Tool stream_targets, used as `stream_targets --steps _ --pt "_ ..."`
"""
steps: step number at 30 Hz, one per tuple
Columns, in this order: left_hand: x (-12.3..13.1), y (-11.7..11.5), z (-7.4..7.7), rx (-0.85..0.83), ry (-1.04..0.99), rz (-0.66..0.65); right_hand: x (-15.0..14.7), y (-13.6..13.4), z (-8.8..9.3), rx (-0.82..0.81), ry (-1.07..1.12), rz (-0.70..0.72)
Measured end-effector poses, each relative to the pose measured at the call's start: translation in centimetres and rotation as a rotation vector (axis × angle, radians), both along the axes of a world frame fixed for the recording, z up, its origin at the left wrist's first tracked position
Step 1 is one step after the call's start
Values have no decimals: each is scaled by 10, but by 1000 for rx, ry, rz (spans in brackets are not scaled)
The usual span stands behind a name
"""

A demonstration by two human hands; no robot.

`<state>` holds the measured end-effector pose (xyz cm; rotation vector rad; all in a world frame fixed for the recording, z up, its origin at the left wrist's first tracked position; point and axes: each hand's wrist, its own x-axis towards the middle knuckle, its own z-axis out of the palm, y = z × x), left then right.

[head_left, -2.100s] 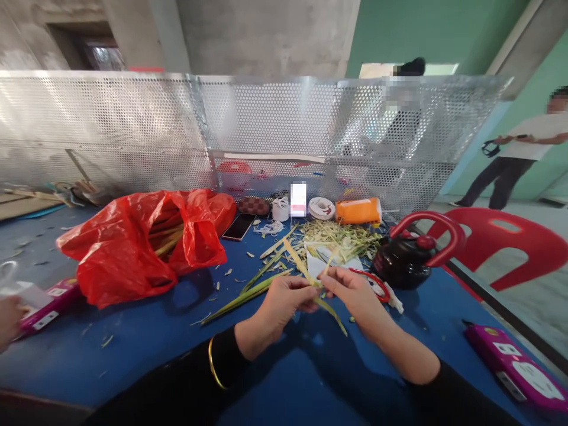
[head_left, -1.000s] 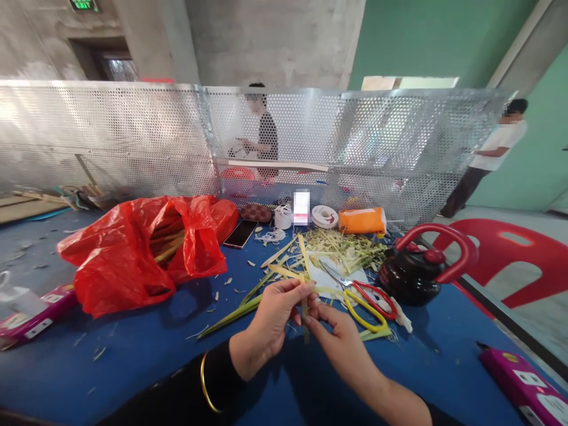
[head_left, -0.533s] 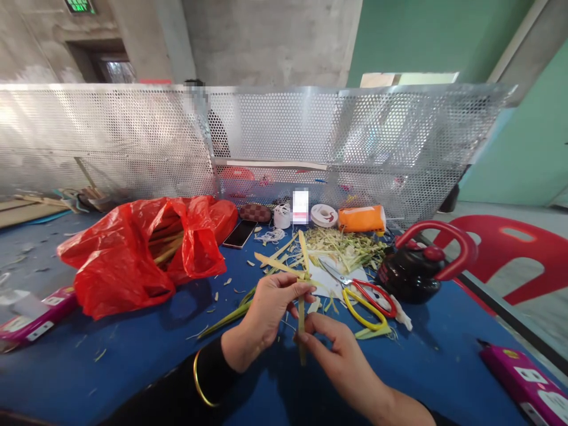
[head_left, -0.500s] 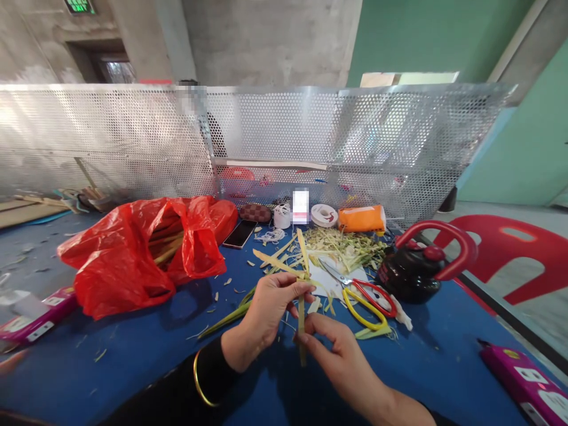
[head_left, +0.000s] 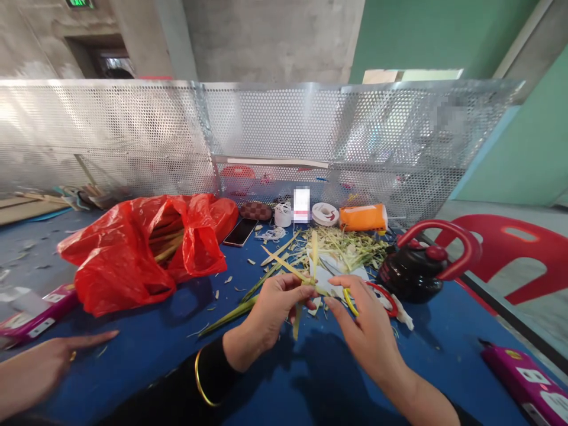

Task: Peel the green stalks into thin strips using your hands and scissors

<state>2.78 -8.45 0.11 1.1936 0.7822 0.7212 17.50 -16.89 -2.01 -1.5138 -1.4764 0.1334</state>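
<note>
Several strips (head_left: 315,251) crossed; work apparently partial.
The left hand (head_left: 270,307) pinches the crossing (head_left: 313,281) above the worktop (head_left: 155,340); the right hand (head_left: 361,319) has its fingers parted near one end, contact unclear. Loose ends project and appear unfinished.

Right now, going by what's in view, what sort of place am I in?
Probably an indoor workshop or craft area, though I can't be certain: there's a blue tabletop strewn with yellow-green plant scraps, and a bare grey concrete wall beyond it.
</note>
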Motion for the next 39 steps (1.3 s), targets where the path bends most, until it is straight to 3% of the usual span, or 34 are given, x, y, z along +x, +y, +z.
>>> stream_targets --steps 3,5,12,24,29,34,39 --pt "2 -2 -2 -9 -7 -24 2 6 -2 -242 146 116" --pt "2 -3 -3 1 -6 -26 -1 7 -3 -294 197 149" --pt "6 -2 -10 28 55 54 -7 4 -3 -286 282 169" --pt "5 -1 -8 3 -37 170 -5 -2 7 -252 276 173" --pt "4 -2 -4 -45 -10 74 2 4 6 -265 309 139" --pt "3 -6 0 -76 59 -120 8 14 0 -256 621 140" --pt "3 -8 -10 -129 34 -218 4 15 1 -245 787 129"
